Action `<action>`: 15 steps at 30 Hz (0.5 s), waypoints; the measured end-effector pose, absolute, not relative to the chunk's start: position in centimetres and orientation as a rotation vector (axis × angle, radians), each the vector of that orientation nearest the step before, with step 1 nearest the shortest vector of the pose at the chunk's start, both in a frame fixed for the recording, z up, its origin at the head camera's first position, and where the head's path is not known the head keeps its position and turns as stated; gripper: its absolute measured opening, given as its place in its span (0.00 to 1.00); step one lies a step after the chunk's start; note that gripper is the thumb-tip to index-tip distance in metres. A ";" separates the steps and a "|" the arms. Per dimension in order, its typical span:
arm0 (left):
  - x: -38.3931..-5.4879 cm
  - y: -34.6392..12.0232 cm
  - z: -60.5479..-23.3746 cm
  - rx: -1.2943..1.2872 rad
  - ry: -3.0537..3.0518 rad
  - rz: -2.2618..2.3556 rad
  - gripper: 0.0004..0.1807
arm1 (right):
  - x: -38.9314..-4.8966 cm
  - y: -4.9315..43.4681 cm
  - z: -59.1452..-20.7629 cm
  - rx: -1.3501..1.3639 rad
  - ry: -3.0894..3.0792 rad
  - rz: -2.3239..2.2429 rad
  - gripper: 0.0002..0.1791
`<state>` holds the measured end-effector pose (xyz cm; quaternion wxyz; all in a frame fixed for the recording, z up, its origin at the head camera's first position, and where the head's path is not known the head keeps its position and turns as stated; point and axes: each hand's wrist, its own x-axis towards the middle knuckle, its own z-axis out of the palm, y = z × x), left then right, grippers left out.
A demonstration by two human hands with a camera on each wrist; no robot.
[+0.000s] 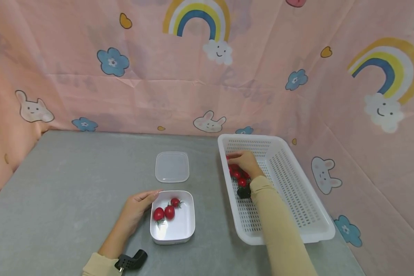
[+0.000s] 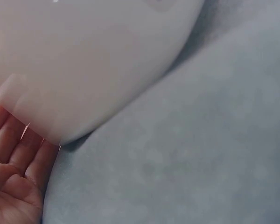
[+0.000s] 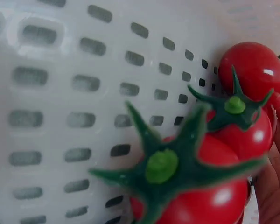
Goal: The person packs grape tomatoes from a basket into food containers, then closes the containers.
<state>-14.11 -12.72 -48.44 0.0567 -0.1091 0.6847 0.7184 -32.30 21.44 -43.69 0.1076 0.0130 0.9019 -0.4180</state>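
In the head view my left hand (image 1: 136,211) rests against the left and far corner of a white square container (image 1: 174,232). Its extended fingers (image 2: 11,140) touch the wall in the left wrist view. Several cherry tomatoes (image 1: 170,212) lie in that container. My right hand (image 1: 245,161) reaches into a white perforated basket (image 1: 289,191), its fingertips by red tomatoes (image 1: 236,175) along the left wall. Close up, the right wrist view has tomatoes (image 3: 249,65) with green stems beside the fingers (image 3: 275,186); the fingertips are mostly hidden, so a grip cannot be made out.
A clear square lid (image 1: 172,167) lies on the grey table (image 1: 72,184) beyond the container. A dark round item (image 1: 243,192) sits in the basket by the right forearm. A printed pink cloth (image 1: 151,92) hangs behind and to the sides.
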 end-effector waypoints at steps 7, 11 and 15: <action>-14.1 -12.8 -48.4 -0.330 2.085 2.165 0.20 | -32.5 21.0 -43.9 0.060 2.642 -1.198 0.23; -14.1 -12.8 -48.4 -0.321 2.070 2.181 0.20 | -32.5 20.8 -43.6 0.093 2.648 -1.185 0.23; -14.0 -12.8 -48.5 -0.318 2.064 2.183 0.20 | -32.5 20.9 -42.6 0.112 2.675 -1.210 0.25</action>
